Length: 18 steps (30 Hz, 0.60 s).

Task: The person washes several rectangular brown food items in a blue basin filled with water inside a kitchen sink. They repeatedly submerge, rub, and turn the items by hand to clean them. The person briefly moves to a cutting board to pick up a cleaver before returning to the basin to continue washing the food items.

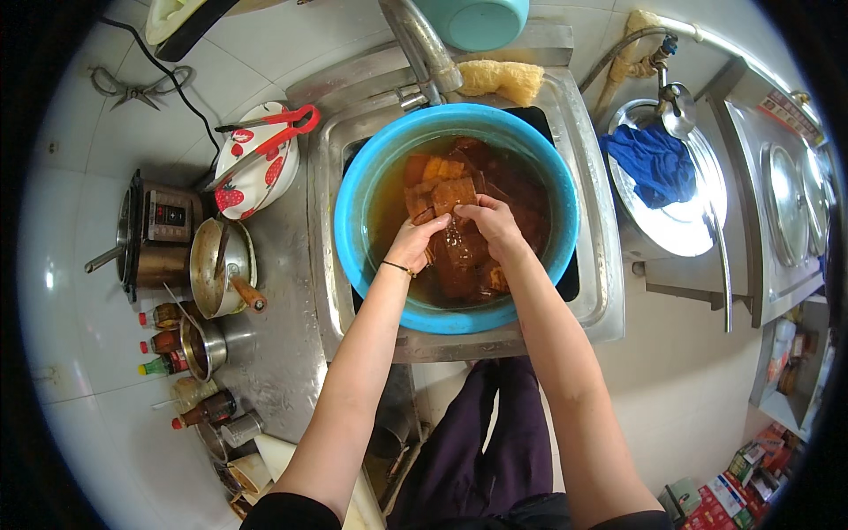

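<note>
A round blue plastic basin (457,322) sits over the stainless steel sink (606,291), holding murky brown water. Several reddish-brown slabs, which look like cured meat, lie in the water, some with orange-yellow faces. Between my two hands, one brown slab (455,192) shows at the basin's middle, its upper end near the surface. My left hand (412,244) grips it from the left with the thumb on top, its other fingers partly hidden. From the right, my right hand (491,224) pinches the same slab, thumb near the other thumb.
Above the basin stands a metal faucet (424,53), with a yellow cloth (501,81) beside it. Red-handled tongs (278,136) rest on a strawberry-patterned bowl (232,199) at left. Nearby are a saucepan (213,271) and several bottles. A blue cloth (649,165) lies on a metal lid at right.
</note>
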Motion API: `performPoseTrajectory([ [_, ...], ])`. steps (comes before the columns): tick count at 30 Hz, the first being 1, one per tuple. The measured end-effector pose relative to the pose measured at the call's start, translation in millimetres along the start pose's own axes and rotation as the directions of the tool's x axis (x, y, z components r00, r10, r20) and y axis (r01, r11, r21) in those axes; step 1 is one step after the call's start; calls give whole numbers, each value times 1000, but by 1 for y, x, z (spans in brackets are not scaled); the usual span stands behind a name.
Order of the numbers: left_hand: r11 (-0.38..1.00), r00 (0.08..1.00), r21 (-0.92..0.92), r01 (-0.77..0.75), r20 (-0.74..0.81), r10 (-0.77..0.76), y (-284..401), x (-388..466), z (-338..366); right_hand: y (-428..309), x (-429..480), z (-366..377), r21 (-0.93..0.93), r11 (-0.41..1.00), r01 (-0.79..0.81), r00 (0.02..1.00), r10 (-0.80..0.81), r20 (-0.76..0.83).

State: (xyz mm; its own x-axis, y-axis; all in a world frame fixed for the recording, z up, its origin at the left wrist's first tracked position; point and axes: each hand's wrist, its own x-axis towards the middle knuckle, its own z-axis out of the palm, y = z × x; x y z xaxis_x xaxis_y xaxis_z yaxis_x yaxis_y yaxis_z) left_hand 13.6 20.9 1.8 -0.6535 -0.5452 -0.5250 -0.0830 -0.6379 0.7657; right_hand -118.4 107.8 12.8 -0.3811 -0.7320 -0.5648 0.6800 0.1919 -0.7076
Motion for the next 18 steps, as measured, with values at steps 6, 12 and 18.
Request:
performPoseTrajectory([
  [6,999,1000,-37,6,-10,-7,1,0,1,3,4,-3,-3,1000,-2,1000,2,-7],
  [12,997,1000,-70,14,-8,-15,2,0,2,11,6,-3,-185,979,84,996,-89,-20],
  [18,988,993,-142,-66,-110,50,-1,5,-1,19,12,-5,-366,922,128,986,-158,-51],
])
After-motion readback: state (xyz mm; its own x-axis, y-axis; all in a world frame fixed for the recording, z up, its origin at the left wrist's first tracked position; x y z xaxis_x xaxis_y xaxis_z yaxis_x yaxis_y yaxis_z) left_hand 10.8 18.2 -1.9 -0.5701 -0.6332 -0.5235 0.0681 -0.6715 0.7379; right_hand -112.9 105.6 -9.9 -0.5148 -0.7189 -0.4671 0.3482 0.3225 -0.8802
